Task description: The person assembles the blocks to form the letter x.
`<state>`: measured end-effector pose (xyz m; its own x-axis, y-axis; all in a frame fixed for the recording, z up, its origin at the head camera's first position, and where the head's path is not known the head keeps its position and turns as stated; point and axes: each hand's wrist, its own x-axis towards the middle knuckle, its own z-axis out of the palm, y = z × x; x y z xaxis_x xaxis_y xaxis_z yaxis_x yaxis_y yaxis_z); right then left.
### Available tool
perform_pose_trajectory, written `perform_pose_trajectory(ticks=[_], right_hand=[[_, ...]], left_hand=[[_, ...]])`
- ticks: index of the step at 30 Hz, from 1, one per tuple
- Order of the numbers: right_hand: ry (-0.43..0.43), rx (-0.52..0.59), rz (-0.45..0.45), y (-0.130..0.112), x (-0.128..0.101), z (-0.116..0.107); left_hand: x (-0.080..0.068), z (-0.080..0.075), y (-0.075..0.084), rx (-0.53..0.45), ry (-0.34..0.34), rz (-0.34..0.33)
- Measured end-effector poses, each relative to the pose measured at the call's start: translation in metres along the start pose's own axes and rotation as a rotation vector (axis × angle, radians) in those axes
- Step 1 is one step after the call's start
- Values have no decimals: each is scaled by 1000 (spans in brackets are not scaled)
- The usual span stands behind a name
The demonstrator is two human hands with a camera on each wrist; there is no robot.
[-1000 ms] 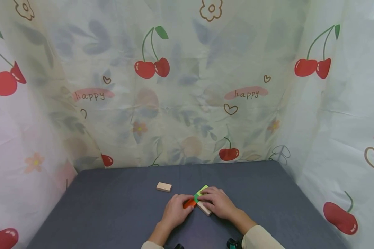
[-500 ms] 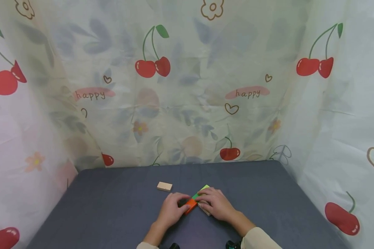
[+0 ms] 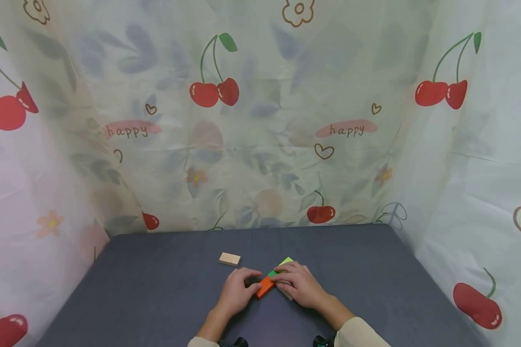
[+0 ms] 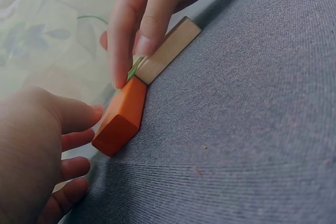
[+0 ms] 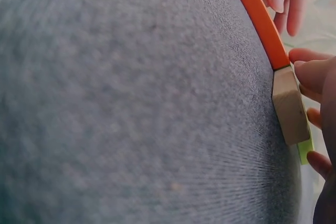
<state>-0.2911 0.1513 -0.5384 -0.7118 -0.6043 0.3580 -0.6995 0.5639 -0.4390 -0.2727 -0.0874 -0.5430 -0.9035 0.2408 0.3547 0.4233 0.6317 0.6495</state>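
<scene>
The orange block (image 3: 265, 287) is lying mid-bench, butted end-on against the plain wooden block (image 4: 169, 50) and green block (image 3: 282, 264). Left hand (image 3: 238, 292) fingers are relaxed, touching it; right hand (image 3: 300, 284) fingertips are pressing the neighbours. Alignment step; next calls for squaring the joint.

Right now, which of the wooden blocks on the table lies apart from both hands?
The plain wood block, alone at the back left; the orange block and the others sit under the hands.

A counter (image 3: 156, 299) covered in dark grey cloth carries an orange block (image 3: 265, 287), a green block (image 3: 282, 264) and a plain wooden block (image 4: 168, 51) set together, with another wooden block (image 3: 229, 259) lying apart
</scene>
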Motion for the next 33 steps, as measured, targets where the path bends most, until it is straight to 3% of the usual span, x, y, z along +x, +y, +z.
perform_pose_trajectory(ticks=[20, 33], right_hand=[[21, -11, -27, 3, -1, -2], [31, -26, -36, 1, 0, -1]], left_hand=[[1, 0, -4, -10, -66, -35], [2, -2, -3, -3, -75, -43]])
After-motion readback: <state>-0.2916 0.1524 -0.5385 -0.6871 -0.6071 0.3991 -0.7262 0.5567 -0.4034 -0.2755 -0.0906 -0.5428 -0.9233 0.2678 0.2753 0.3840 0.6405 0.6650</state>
